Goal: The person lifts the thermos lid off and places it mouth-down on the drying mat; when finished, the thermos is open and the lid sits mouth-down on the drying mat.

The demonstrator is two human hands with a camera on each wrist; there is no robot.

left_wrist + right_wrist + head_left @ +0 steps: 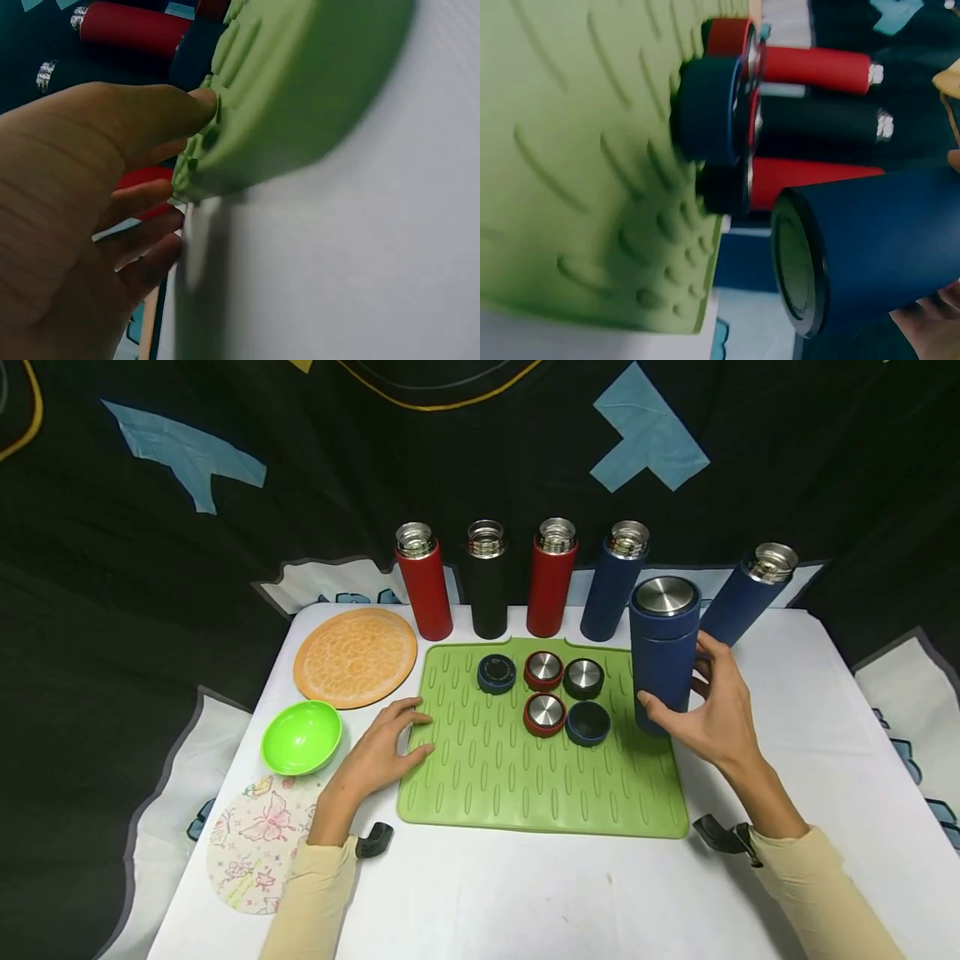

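Observation:
My right hand [716, 714] grips a navy blue thermos flask [660, 664] with a steel-topped lid on it, thumb in front and fingers round the far side. In the right wrist view the flask's round base [799, 262] hangs tilted over the edge of the green ridged mat [570, 172]. Several lids lie grouped on the mat: two red-rimmed ones [543, 714], a black one [583, 678] and blue ones [588, 723]. My left hand [375, 752] lies at the mat's left edge with loosely bent fingers, the thumb [176, 112] overlapping the rim in the left wrist view.
Lidless flasks stand along the back: red [426, 589], black [488, 589], another red [551, 585], blue [611, 593], and a blue one [738, 602] behind my right hand. At left are an orange round mat [356, 656], a green bowl [302, 737] and a butterfly-patterned round mat [258, 852].

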